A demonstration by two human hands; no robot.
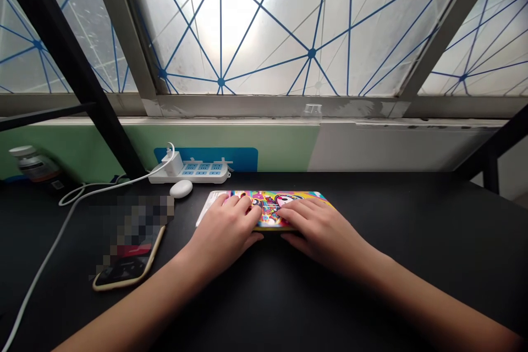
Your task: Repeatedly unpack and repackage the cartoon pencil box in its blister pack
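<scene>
A flat, rectangular thing with a bright cartoon print [270, 209] lies on the black table in front of me; its exact kind is unclear. My left hand [231, 223] covers its left part, fingers bent over the top and the thumb at the near edge. Over the right part lies my right hand [317, 225], its fingers across the print and its thumb likewise at the near edge. Both hands grip it, with a gap between them where the print and a thin yellowish near edge show. A white strip shows at its left end.
A phone in a pale case [127, 264], partly pixelated, lies left of my left forearm. Behind it are a small white rounded case [181, 188], a white power strip [193, 177] with a plug and cable [74, 214], and a bottle [35, 162]. Dark frame bars [82, 77] slant at the left.
</scene>
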